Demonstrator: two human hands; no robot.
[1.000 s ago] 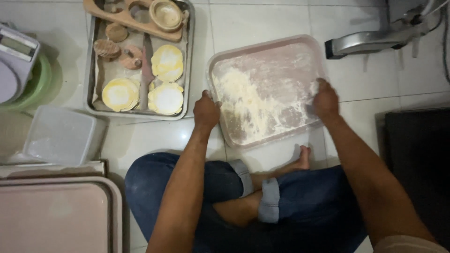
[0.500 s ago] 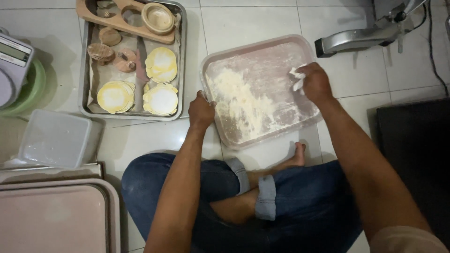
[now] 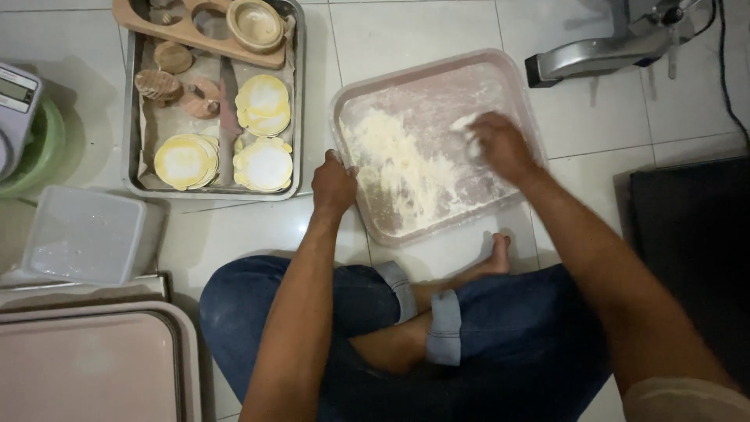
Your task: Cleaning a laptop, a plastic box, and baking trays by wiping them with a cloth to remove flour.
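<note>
Pink square tray (image 3: 512,86) on white tiled floor (image 3: 391,31), just ahead of crossed legs, dusted with pale flour (image 3: 406,168) heaped toward its left half. Left hand (image 3: 333,186) gripping tray rim at 9 o'clock, fingers curled over edge. Right hand (image 3: 498,144) flat in flour at 2 o'clock, fingers loosely spread, blurred. At 10 o'clock, metal baking tray (image 3: 133,117) holding round yellow dough discs (image 3: 264,164) and wooden moulds (image 3: 203,27). At 8 o'clock, clear plastic tub (image 3: 82,234).
</note>
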